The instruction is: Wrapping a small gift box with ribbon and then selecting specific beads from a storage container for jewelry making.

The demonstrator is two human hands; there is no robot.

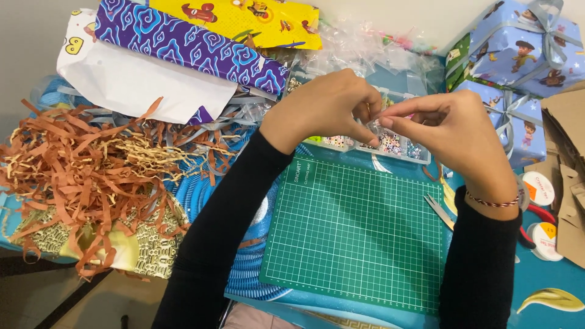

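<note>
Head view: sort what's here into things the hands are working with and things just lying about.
In use:
left hand and right hand, fingertips pinched together over something too small to tell
bead box right under them
green cutting mat

Lying about:
shredded paper
wrapping paper rolls
wrapped gift boxes
cardboard
thread spools

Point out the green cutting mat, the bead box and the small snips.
green cutting mat (356, 234), head view, bare middle of grid.
bead box (390, 145), head view, compartment under the fingertips.
small snips (440, 211), head view, metal blades.
</note>
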